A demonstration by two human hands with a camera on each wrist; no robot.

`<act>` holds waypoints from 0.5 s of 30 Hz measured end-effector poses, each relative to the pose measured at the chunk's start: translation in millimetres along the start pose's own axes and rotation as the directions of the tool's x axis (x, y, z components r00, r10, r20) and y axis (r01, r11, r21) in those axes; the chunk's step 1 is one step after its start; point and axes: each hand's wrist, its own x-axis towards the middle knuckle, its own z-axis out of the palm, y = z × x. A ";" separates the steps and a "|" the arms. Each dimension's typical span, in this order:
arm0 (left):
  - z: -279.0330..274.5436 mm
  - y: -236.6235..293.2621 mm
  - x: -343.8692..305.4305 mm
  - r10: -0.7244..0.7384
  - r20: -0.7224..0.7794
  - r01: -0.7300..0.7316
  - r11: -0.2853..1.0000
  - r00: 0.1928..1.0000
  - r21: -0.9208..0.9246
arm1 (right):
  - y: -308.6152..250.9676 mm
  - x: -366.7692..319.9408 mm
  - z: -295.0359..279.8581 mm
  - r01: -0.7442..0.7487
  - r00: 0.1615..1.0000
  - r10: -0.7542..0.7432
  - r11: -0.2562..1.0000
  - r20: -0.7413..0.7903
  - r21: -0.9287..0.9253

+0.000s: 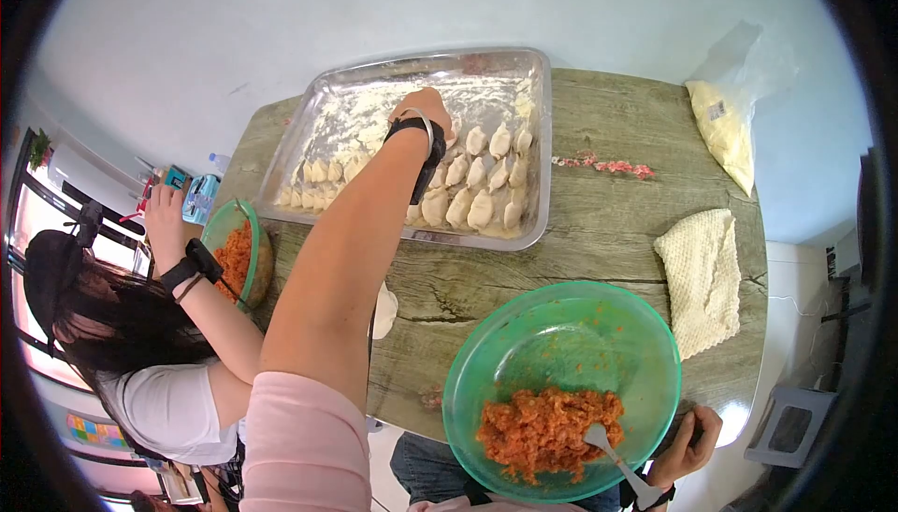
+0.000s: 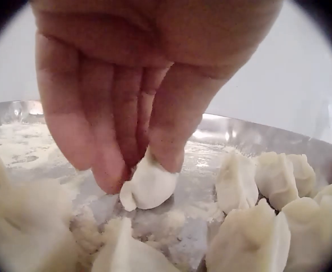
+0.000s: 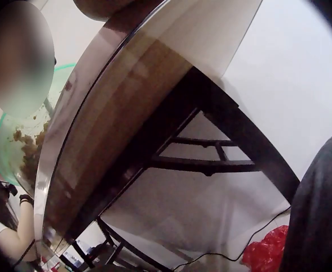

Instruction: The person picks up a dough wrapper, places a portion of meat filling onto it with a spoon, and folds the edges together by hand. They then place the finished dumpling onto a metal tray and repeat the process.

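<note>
My left hand (image 1: 423,110) reaches over the metal tray (image 1: 540,217). In the left wrist view, the thumb and fingers pinch the top of a whitish dumpling (image 2: 153,184) close over the floury tray bottom; the head view hides this dumpling behind the hand. Other dumplings (image 1: 480,210) stand in rows in the tray's near part. My right hand (image 1: 687,448) is at the table edge beside the green bowl (image 1: 655,325), fingers loosely bent and holding nothing. Inside the bowl are an orange-red filling (image 1: 543,428) and a grey spoon (image 1: 617,461).
To the left, another person (image 1: 159,400) sits by a second green bowl (image 1: 245,302) of filling. A cream cloth (image 1: 702,278) and a bag of pale flour-like powder (image 1: 725,133) lie on the table's right side. A round dough wrapper (image 1: 384,311) lies partly behind my left arm.
</note>
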 end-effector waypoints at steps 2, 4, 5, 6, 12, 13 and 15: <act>0.3 -0.4 -0.5 -0.016 -0.001 0.016 1.000 1.000 -0.001 | 3.8 -1.6 0.2 -0.014 1.000 0.014 1.000 -0.002 0.009; 1.7 -2.8 -3.3 -0.045 -0.099 0.019 0.968 0.994 -0.250 | 5.9 -2.3 -0.1 -0.026 1.000 0.026 0.999 -0.008 0.020; 2.5 -0.6 -4.2 -0.045 -0.099 0.019 0.968 0.994 -0.251 | 5.7 -2.3 -0.5 -0.029 1.000 0.029 0.999 -0.001 0.028; 3.0 3.8 -5.6 -0.040 -0.155 0.017 0.989 0.987 -0.150 | 5.0 -2.1 -0.6 -0.032 0.999 0.032 0.999 0.005 0.036; 5.8 13.3 -12.0 -0.060 -0.192 0.056 0.998 0.979 -0.027 | 1.3 -0.9 0.7 -0.001 1.000 0.002 0.999 -0.007 0.041; 5.0 11.4 -11.1 -0.049 -0.161 0.046 0.999 0.986 -0.020 | 1.7 -1.1 0.1 -0.002 1.000 0.002 0.999 -0.005 0.040; 4.7 8.2 -10.7 -0.041 -0.130 0.040 0.999 0.991 -0.013 | 3.6 -0.9 -0.2 0.010 1.000 -0.010 1.000 -0.002 0.007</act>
